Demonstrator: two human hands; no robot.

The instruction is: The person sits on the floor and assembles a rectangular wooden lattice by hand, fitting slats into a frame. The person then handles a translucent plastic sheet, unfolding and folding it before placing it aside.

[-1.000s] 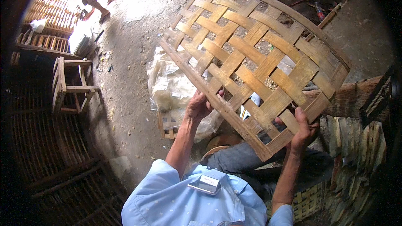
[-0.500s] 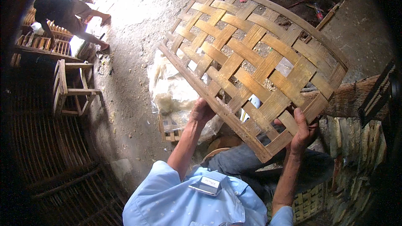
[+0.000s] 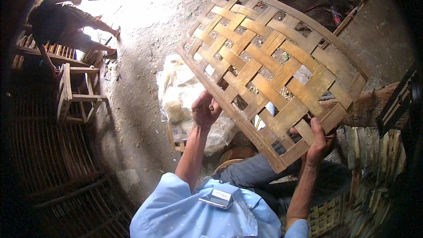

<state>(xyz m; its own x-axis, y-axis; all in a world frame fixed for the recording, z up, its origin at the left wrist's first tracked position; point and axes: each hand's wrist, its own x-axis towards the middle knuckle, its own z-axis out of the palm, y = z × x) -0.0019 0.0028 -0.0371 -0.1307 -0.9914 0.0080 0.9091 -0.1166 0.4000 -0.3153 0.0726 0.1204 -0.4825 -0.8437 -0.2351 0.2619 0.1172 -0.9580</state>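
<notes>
White light glares at the far edge of the floor (image 3: 134, 75). Its left edge is dim. Lines bend near the black corners.

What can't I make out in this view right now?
Left hand: head view, fingers partly hidden by the woven panel.
Right hand: head view, some fingers behind the panel's corner.
Yellowish woven basket: head view, partly covered by the right sleeve.

The left forearm (image 3: 194, 150) angles up to a loosely cupped left hand (image 3: 205, 111), the right forearm (image 3: 300, 194) to a right hand (image 3: 318, 144) gripping, thumb (image 3: 317, 128) uppermost.
</notes>
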